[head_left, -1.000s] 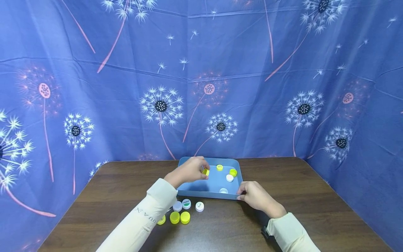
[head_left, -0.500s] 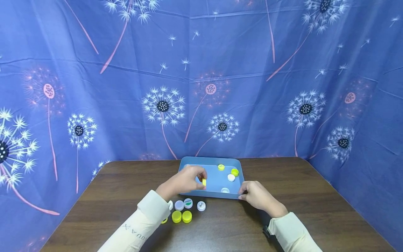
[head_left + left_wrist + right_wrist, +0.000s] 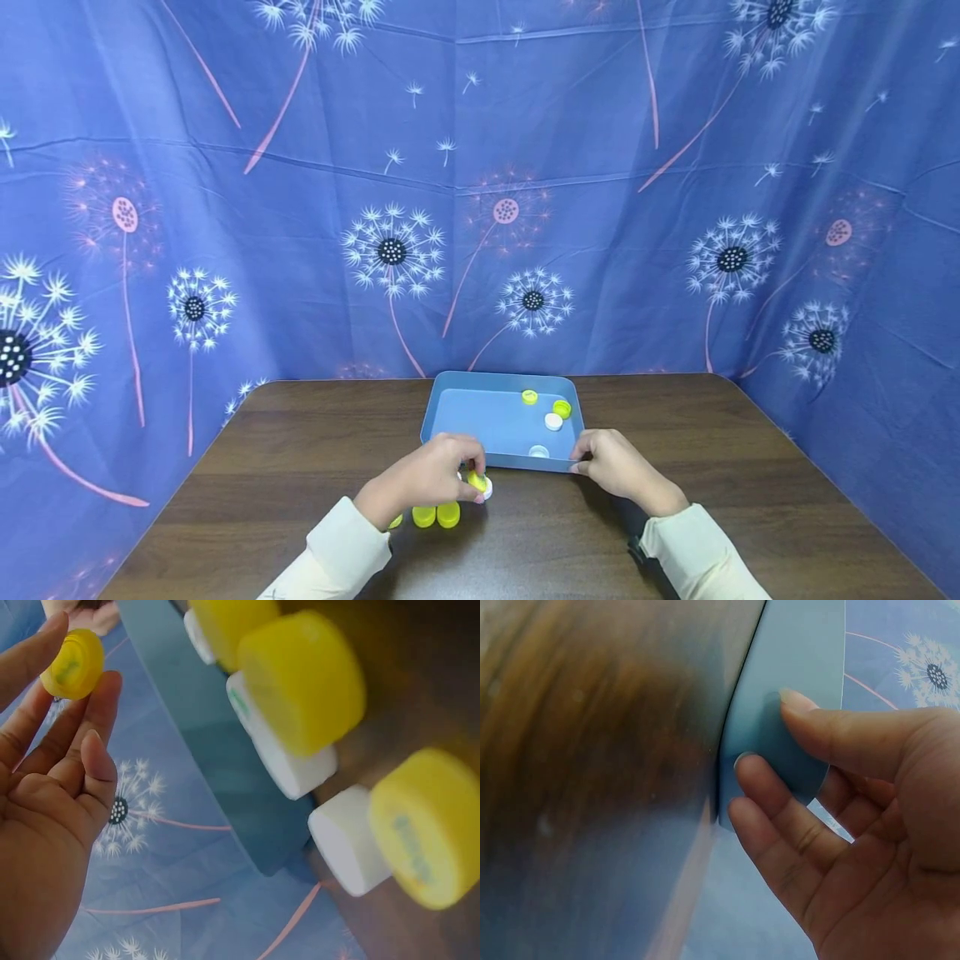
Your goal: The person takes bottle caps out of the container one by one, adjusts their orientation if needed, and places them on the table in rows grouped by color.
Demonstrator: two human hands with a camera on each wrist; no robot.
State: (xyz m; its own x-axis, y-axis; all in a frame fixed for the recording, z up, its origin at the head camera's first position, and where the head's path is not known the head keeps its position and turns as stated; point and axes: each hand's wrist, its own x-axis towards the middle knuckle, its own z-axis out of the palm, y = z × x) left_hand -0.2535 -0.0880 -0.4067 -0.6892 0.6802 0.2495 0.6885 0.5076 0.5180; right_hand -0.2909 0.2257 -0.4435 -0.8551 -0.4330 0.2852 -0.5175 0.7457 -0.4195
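My left hand (image 3: 438, 468) pinches a yellow bottle cap (image 3: 75, 666) between thumb and fingertips, just in front of the blue tray (image 3: 472, 421). In the head view the held cap overlaps a white cap (image 3: 488, 488) on the table. Yellow caps (image 3: 448, 514) and white caps (image 3: 349, 840) lie beside and under this hand, some hidden by it. At the tray's front right corner, my right hand (image 3: 624, 472) grips the wall, with thumb and fingers against it in the right wrist view. Inside the tray's right half are yellow caps (image 3: 562, 409) and white caps (image 3: 553, 422).
The tray stands near the back of a brown wooden table (image 3: 300, 450). Behind and around the table hangs a blue curtain (image 3: 615, 275) printed with dandelions.
My left hand has carried the yellow cap from over the tray's left part, across the front wall, toward the loose caps. My right hand stays at the tray's corner.
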